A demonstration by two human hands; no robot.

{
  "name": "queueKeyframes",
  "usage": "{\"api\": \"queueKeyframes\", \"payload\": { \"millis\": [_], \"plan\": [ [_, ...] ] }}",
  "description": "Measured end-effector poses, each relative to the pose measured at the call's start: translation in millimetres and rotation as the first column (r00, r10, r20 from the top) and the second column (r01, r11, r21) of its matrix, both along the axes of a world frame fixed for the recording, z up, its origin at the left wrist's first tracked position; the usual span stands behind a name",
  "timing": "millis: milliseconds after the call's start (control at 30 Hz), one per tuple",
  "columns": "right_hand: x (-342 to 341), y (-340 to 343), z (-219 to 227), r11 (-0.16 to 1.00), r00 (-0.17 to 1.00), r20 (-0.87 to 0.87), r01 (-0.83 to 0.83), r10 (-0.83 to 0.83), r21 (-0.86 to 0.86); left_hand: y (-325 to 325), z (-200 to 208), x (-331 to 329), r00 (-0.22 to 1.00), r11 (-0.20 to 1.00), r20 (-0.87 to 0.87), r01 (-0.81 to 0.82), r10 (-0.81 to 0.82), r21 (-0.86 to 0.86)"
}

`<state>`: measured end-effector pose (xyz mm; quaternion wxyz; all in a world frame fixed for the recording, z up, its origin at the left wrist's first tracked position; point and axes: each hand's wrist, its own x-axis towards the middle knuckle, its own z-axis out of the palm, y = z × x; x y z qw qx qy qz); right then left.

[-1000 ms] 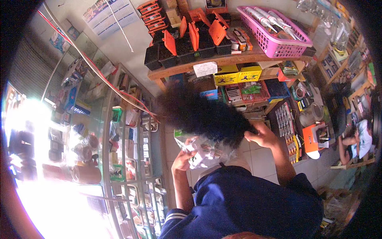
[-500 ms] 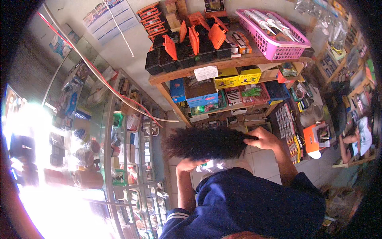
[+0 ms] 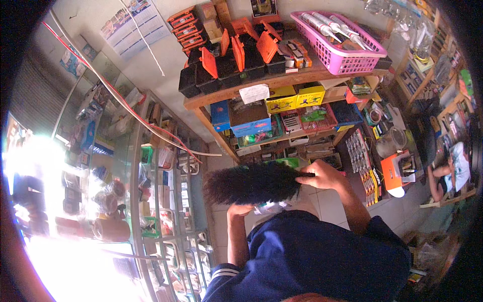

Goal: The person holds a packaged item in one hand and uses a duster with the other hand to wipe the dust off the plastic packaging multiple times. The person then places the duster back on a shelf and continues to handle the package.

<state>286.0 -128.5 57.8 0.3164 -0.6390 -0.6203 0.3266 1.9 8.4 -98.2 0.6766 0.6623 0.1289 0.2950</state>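
A black brush (image 3: 251,183) with long, dense bristles lies sideways in front of my chest. My right hand (image 3: 322,176) is closed in a pinch round its dark handle end. Below the bristles, my left hand (image 3: 240,210) is bent inward and looks closed, its fingers mostly covered by the brush. Beside those fingers shows a whitish, shiny plastic piece (image 3: 270,207), too covered to name. Something bright green (image 3: 290,162) peeks out just beyond the bristles.
Ahead stands a wooden shelf (image 3: 216,98) with black boxes with orange lids (image 3: 236,53) and a pink basket (image 3: 347,63) of white tubes. A glass cabinet (image 3: 136,166) runs along the left. An orange box (image 3: 390,171) sits at right; another person (image 3: 455,168) is at far right.
The brush and my right hand have shifted slightly left. The green thing beyond the bristles has come into sight. My left hand stays beneath the brush.
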Motion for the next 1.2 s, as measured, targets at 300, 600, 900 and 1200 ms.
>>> {"api": "queueKeyframes", "payload": {
  "millis": [300, 600, 900, 1200],
  "plan": [
    [42, -30, -59, 0.962, 0.968, 0.009, 0.25, -0.251, -0.113, 25, 28, 1, 0.96, 0.687, -0.085, -0.252, 0.269, -0.682],
    [-16, -39, -91, 0.958, 0.925, -0.252, 0.28, -0.284, -0.052, 26, 95, 33, 0.74, 0.507, 0.331, -0.016, 0.585, -0.862],
    [-5, -59, -88, 0.972, 0.941, -0.263, 0.173, -0.211, -0.159, 20, 80, 33, 0.741, 0.567, 0.394, 0.022, 0.544, -0.823],
    [5, -43, -73, 0.864, 0.546, -0.681, 0.414, -0.487, -0.286, -7, 81, 37, 0.883, 0.747, 0.282, -0.108, 0.375, -0.656]
  ]
}}
